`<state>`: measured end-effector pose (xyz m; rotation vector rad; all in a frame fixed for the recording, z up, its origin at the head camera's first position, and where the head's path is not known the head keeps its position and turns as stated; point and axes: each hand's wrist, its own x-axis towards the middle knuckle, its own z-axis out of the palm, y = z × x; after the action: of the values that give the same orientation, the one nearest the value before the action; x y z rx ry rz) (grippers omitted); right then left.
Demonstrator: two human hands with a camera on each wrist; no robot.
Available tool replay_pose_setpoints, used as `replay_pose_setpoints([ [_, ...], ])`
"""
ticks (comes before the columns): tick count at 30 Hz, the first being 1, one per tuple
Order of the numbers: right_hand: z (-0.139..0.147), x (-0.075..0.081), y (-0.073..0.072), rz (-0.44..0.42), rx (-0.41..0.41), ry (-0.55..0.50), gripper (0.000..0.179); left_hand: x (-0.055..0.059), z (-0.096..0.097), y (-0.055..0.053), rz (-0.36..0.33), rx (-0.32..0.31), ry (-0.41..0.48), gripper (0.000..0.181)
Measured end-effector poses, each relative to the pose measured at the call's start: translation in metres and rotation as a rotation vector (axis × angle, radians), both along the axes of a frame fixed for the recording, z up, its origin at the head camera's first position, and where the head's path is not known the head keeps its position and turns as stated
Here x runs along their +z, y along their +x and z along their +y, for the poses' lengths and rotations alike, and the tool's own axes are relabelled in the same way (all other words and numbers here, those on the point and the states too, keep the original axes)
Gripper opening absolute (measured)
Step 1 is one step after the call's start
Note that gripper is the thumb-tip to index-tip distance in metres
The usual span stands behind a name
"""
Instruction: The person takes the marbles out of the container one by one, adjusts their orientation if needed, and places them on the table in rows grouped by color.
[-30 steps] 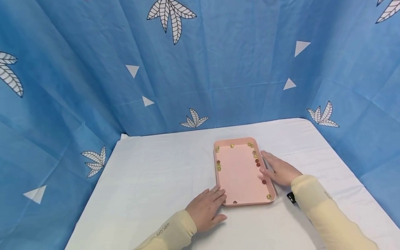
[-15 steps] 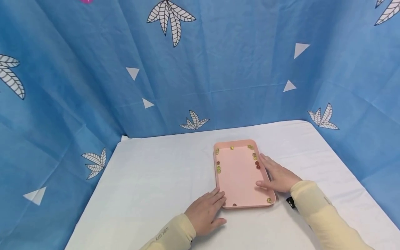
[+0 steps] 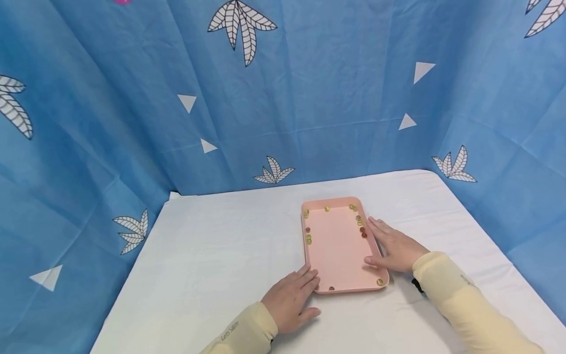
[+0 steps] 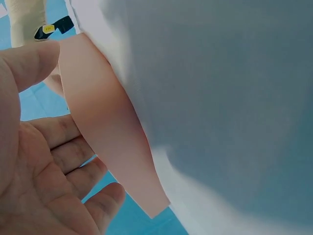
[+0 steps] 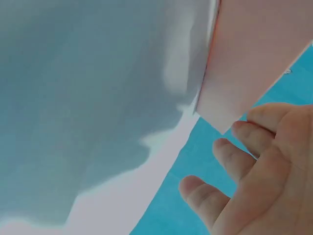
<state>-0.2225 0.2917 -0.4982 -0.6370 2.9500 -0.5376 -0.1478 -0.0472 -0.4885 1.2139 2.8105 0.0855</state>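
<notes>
Tray [image 3: 338, 250] unmoved; right hand [image 3: 395, 248], unclenched, has shifted its thumb toward tray's near end; left hand [image 3: 288, 301], fingers loose, at tray's near-left corner. Steadying, I judge.

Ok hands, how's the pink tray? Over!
Left hand at near-left corner of pink tray; right hand at right side, thumb over rim. Tray on white cloth, beads along its walls. No obstacle seen.

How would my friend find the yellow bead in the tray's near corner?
On the white table, find the pink tray. Go to its near right corner. The yellow bead sits alone there; other visible yellow ones lie farther away.
</notes>
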Motion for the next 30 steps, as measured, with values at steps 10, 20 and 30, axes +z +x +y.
replay_pose_setpoints([
  [10,0.005,-0.007,0.003,0.042,0.026,0.017,0.105,-0.002,-0.003,-0.001,0.018,-0.009,0.007,0.066],
  [20,0.008,-0.012,0.008,0.106,0.052,-0.004,0.102,0.0,0.0,-0.001,0.006,-0.012,-0.001,0.066],
  [30,0.006,-0.01,0.008,0.069,0.053,-0.001,0.1,0.021,0.007,-0.021,-0.003,-0.046,0.075,0.053],
])
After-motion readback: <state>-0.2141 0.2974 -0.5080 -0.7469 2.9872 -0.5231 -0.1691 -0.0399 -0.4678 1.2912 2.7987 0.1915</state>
